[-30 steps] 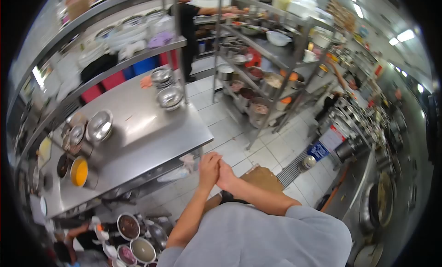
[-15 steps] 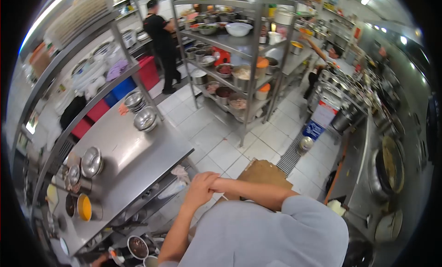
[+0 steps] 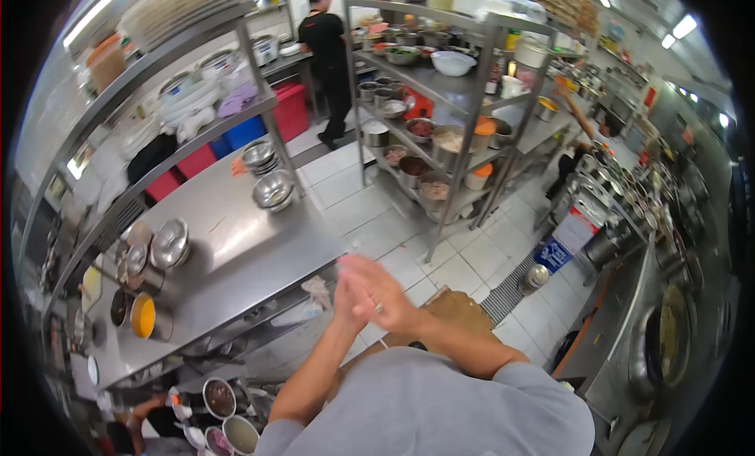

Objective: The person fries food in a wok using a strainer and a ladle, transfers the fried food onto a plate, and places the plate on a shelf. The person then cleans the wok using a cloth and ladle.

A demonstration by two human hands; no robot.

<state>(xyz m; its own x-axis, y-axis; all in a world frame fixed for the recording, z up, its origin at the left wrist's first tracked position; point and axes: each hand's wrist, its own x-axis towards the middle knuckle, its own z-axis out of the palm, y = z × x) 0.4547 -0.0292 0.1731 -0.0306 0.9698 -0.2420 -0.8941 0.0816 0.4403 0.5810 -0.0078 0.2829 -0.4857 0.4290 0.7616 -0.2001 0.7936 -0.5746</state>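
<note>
My left hand and my right hand are in front of my body, palms facing and touching or nearly so. Fingers of my right hand look stretched out, slightly blurred, with nothing visible in them. Those of my left hand are mostly hidden behind the right one. Beyond the hands lies the near edge of a steel table. Below them on the floor is a brown cardboard sheet.
Metal bowls and a pot with orange liquid stand on the table. A steel rack holds food containers. A person in black stands behind. A can sits by the floor drain. Woks are at right.
My hands were clasped, then the left lay over the right wrist or hand; now they are palm to palm, with the right fingers extended. The view has shifted, and the person in black has turned.
</note>
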